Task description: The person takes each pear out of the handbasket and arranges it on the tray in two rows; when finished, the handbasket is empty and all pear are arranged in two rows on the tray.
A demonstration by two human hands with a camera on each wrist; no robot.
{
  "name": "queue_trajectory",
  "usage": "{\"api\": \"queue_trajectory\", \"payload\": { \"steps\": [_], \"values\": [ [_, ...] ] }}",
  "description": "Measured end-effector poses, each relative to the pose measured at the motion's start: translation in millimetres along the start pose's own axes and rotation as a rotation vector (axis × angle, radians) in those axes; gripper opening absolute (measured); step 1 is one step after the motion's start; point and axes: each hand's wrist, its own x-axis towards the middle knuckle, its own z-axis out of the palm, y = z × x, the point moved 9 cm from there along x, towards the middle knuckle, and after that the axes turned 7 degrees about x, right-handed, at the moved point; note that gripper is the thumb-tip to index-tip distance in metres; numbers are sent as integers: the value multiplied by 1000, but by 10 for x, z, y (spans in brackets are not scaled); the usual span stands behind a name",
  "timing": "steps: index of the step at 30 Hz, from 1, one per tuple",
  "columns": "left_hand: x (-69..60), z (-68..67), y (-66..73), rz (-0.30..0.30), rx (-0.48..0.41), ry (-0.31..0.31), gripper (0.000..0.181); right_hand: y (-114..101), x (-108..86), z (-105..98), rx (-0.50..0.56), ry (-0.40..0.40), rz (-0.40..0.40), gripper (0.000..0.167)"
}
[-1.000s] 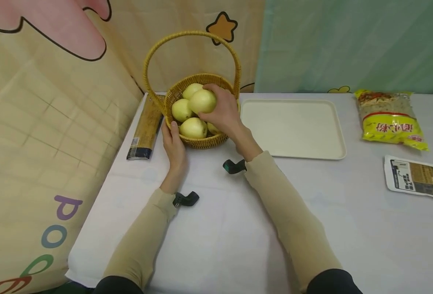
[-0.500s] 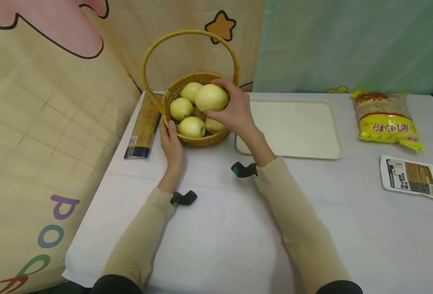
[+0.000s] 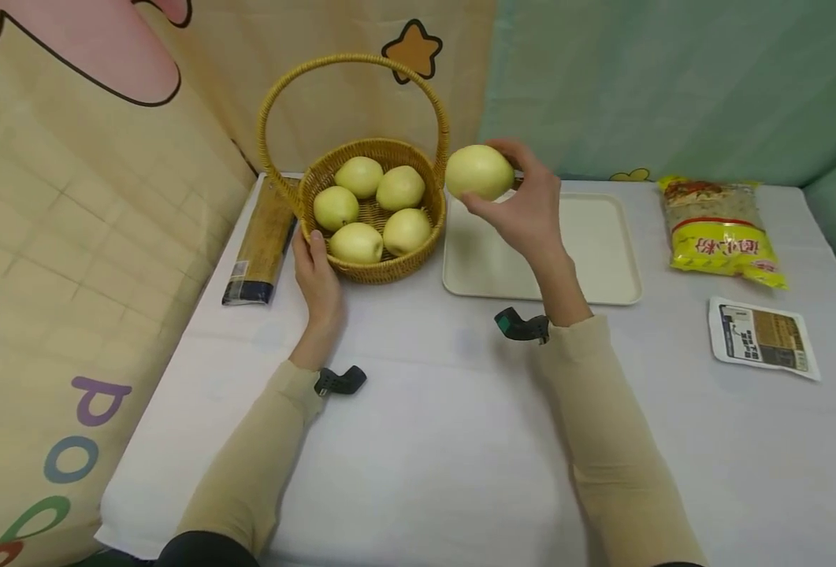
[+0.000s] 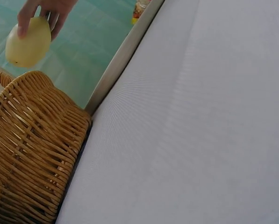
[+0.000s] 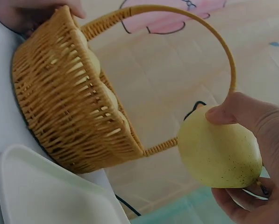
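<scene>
My right hand [image 3: 531,201] holds a yellow-green pear [image 3: 479,172] between thumb and fingers, above the left part of a white tray [image 3: 595,244]. In the right wrist view, the pear [image 5: 218,147] shows brown specks and a dark stem. My left hand [image 3: 321,287] grips the near left side of a wicker basket [image 3: 382,272], its thumb over the rim. Several more pears [image 3: 357,242] lie inside the basket, whose tall handle [image 3: 354,59] stands upright. The left wrist view shows the basket's woven wall [image 4: 32,149] close up, with the held pear [image 4: 29,43] beyond it.
A long brown packet [image 3: 261,240] lies left of the basket. At the right are a yellow bag [image 3: 722,232] with printed characters and a flat white-edged pouch [image 3: 765,339]. A patterned curtain [image 3: 644,94] hangs behind the white-covered table [image 3: 425,441].
My right hand has lifted a pear out of the basket and carried it right, over the tray. The left hand keeps its hold on the basket. The head view has shifted slightly.
</scene>
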Motion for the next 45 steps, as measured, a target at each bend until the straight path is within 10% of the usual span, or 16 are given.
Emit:
{"api": "queue_trajectory", "payload": {
  "steps": [15,30,45],
  "values": [
    [24,-3,-19,1,-43,-3,56,930,-125,13,-9,243,290,60],
    [-4,-1,1,10,-54,1,54,926,-136,60,-122,180,261,59],
    [4,-9,-12,16,-49,4,54,869,-126,165,-173,10,402,63]
  ]
}}
